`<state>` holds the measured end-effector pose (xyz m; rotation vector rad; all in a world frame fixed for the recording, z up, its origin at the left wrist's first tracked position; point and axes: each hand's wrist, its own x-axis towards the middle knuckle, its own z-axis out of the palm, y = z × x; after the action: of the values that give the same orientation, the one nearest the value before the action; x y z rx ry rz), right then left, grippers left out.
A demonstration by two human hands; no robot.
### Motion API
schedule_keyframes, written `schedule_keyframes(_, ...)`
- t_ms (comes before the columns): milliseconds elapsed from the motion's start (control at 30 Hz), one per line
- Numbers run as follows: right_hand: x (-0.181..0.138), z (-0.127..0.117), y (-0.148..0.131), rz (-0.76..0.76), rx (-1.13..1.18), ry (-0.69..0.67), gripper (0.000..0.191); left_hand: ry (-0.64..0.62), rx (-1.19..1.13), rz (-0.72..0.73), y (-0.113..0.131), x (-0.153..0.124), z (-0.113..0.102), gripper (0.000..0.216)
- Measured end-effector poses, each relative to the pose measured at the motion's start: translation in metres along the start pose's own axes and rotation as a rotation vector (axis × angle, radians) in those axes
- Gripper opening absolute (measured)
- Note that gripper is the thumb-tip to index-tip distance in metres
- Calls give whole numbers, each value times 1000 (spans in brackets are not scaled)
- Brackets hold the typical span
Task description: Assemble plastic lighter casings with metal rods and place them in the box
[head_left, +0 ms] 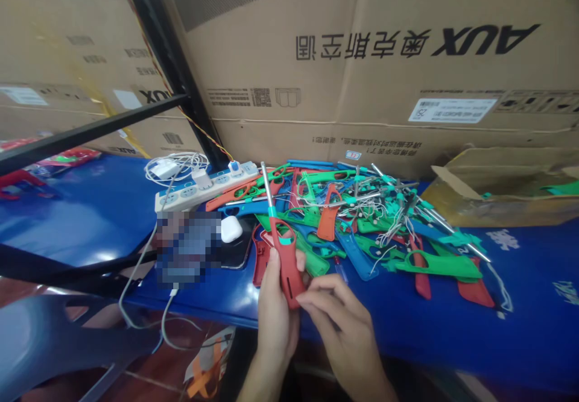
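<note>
My left hand [275, 305] is wrapped round the red handle of a long-necked gas lighter [286, 264], whose metal tube points up and away. At the lower end of that handle, the thumb and forefinger of my right hand [341, 314] are pinched together against its edge. Whether something small sits between those fingertips is hidden. Just beyond both hands spreads a heap of lighter parts [325, 215]: green, blue, red and orange handle shells, metal tubes and thin white wires. A red handle shell [261, 257] lies left of the held lighter.
On the left lie a white power strip [194, 192] with plugs, an earbud case [231, 229] and a blurred-out device [190, 248] with a cable. An open carton [506, 191] stands at right. Large cardboard boxes [362, 88] back the blue table [534, 342]. A plastic chair [54, 342] is lower left.
</note>
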<state>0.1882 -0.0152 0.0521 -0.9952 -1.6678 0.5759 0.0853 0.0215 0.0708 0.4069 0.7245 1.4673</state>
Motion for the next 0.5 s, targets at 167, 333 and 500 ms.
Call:
schedule_keyframes(167, 0, -2, 1, -14, -30, 29, 20, 62, -5, 61, -3, 0, 0, 39)
schedule_keyframes(333, -2, 0, 2, -5, -76, 56, 20, 56, -1, 51, -3, 1, -1, 40)
schedule_keyframes(500, -3, 3, 4, -34, -76, 32, 24, 82, -9, 48, -4, 1, -4, 38)
